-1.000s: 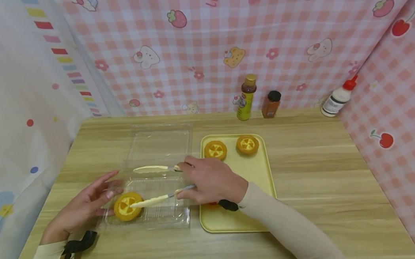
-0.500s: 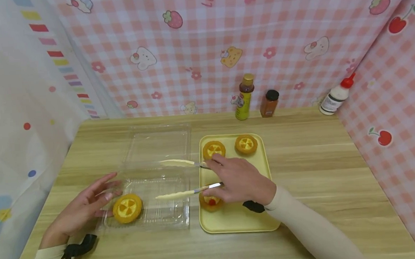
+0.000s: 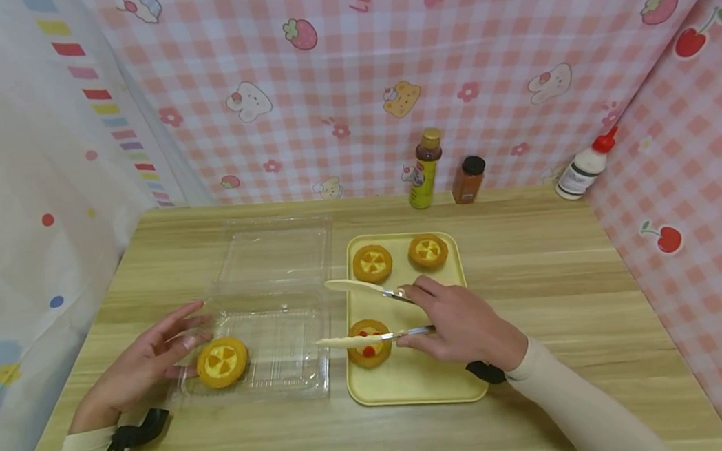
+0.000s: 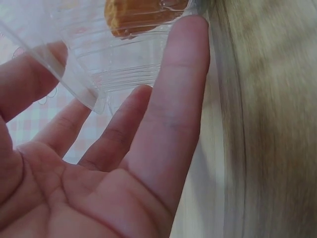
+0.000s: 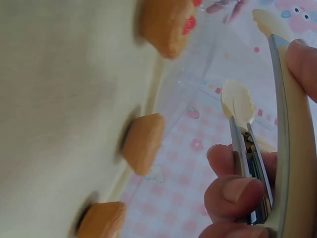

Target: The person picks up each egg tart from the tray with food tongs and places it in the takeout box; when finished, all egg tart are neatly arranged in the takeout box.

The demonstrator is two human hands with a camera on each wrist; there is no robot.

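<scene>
In the head view my left hand (image 3: 136, 367) is at the left end of a clear plastic clamshell box (image 3: 290, 378), fingers spread and fairly straight. Its thumb lies at the box's rim (image 4: 91, 101) in the left wrist view. One tart with orange wedges (image 3: 222, 363) sits inside the box. My right hand (image 3: 466, 322) holds tongs (image 3: 358, 341) with cream scalloped tips, their arms apart and nothing between them. The tongs extend over the yellow tray (image 3: 417, 391), the lower arm crossing above a red-dotted tart (image 3: 369, 356). Whether it touches that tart I cannot tell.
Two more orange-wedge tarts, a left one (image 3: 372, 263) and a right one (image 3: 427, 250), sit at the tray's far end. The box's lid (image 3: 278, 251) lies back, unfolded. Against the rear wall stand a yellow-labelled bottle (image 3: 425, 173), an orange-brown jar (image 3: 468, 181) and a red-capped bottle (image 3: 583, 167).
My right hand has moved right with the tongs, from over the box to over the tray. The tart in the box now lies apart from the tongs. The left hand has stayed put.
</scene>
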